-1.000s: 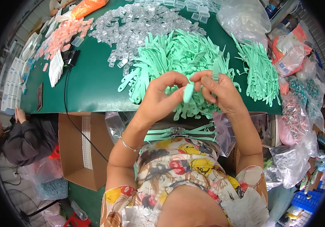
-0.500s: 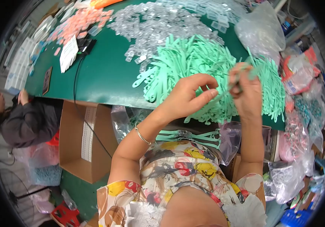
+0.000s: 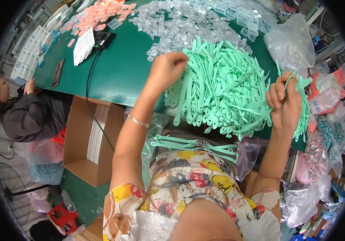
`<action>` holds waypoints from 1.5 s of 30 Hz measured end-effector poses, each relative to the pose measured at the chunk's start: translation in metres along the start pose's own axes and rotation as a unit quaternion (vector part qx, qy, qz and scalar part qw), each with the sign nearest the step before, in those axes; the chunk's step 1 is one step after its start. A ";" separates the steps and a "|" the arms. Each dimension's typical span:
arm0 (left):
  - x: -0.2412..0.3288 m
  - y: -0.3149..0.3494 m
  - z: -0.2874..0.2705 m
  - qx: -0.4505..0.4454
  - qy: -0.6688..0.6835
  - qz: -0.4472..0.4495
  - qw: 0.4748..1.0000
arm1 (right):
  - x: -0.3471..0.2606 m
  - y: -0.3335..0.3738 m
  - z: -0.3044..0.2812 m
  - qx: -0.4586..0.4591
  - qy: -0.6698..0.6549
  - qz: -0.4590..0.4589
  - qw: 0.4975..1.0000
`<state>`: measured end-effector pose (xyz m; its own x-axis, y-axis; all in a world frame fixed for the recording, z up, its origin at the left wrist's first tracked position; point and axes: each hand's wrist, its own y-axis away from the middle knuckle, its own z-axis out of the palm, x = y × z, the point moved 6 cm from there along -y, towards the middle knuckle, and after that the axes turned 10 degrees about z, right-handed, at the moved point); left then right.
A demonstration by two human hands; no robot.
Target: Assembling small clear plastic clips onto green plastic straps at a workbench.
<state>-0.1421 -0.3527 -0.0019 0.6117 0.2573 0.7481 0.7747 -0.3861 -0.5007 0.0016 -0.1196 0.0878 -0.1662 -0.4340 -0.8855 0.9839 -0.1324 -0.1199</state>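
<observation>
A heap of mint-green plastic straps [image 3: 224,88] lies at the table's front. Some straps are ribbed, and several hang past the edge. My right hand [image 3: 285,100] is closed around a mint-green strap [image 3: 303,83] at the heap's right side. My left hand [image 3: 166,73] is over the heap's left edge, beside the clear plastic buckle-like pieces [image 3: 168,24]. Its fingers are pinched together, and what they hold, if anything, is hidden. On my lap rest several green straps with clear pieces attached [image 3: 196,145].
Orange-pink pieces [image 3: 96,16], a white paper stack [image 3: 84,46] and a black cable [image 3: 87,84] lie on the green table [image 3: 130,66]. An open carton [image 3: 80,156] stands below. Plastic bags [image 3: 291,42] crowd the right. Another person [image 3: 32,112] sits at left.
My left hand has moved left and away from the right hand, toward the clear pieces. My right hand has shifted right and slightly down with a strap in it.
</observation>
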 end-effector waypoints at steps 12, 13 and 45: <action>-0.056 -0.051 0.021 -0.125 -0.399 0.021 0.908 | 0.036 -0.004 -0.007 -0.011 0.029 0.101 0.994; -0.057 -0.050 0.020 -0.126 -0.399 0.021 0.908 | 0.038 -0.005 -0.007 -0.007 0.030 0.105 0.994; 0.091 0.025 0.034 0.064 0.383 -0.002 0.921 | 0.028 0.021 0.047 0.021 0.548 -0.288 0.785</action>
<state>-0.0620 -0.3086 0.0385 0.3543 -0.4615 0.8133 0.8194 -0.2659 -0.5078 0.0141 -0.1765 0.0814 -0.4046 0.7334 -0.5462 0.7592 -0.0636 -0.6478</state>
